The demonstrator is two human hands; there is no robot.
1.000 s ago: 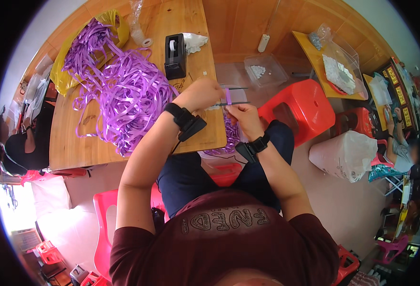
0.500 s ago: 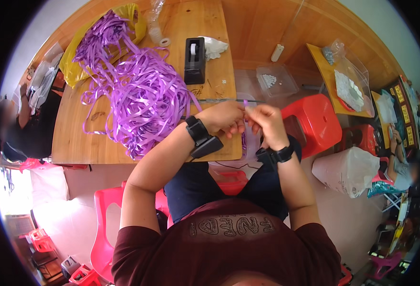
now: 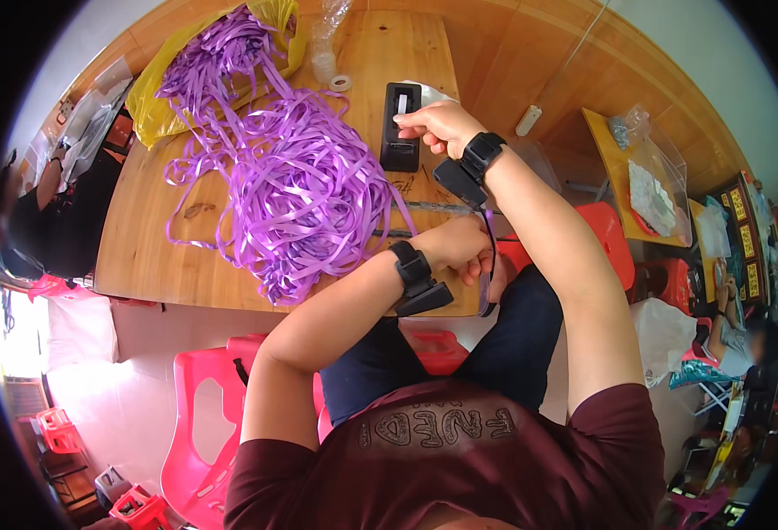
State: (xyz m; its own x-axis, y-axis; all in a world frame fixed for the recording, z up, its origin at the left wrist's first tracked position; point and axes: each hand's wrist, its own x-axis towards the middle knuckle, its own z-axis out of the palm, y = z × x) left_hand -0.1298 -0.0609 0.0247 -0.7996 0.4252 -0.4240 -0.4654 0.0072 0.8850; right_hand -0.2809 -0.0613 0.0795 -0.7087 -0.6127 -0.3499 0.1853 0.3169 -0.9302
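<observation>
My right hand (image 3: 443, 125) reaches over the black tape dispenser (image 3: 400, 159). Its thumb and forefinger are bent close together just beside the white roll core; whether tape is between them is too small to see. Lower down, at the table's right edge, my left hand (image 3: 461, 246) is closed with curled fingers. A short bit of purple ribbon (image 3: 488, 214) shows at its fingertips. To the left lies a big tangled heap of purple ribbon (image 3: 309, 185), with one strand running toward my left hand. Black straps with small boxes sit on both wrists.
A yellow plastic bag (image 3: 146, 115) spills more ribbon at the far left of the wooden table (image 3: 142, 238). A small tape roll (image 3: 340, 83) lies behind the heap. Right of me stands a red stool (image 3: 614, 234), with a side table (image 3: 614, 155) beyond. Other people sit at both sides.
My right hand has left my left hand and moved up and left to the tape dispenser. My left hand stays closed near the table's edge. The view has shifted slightly.
</observation>
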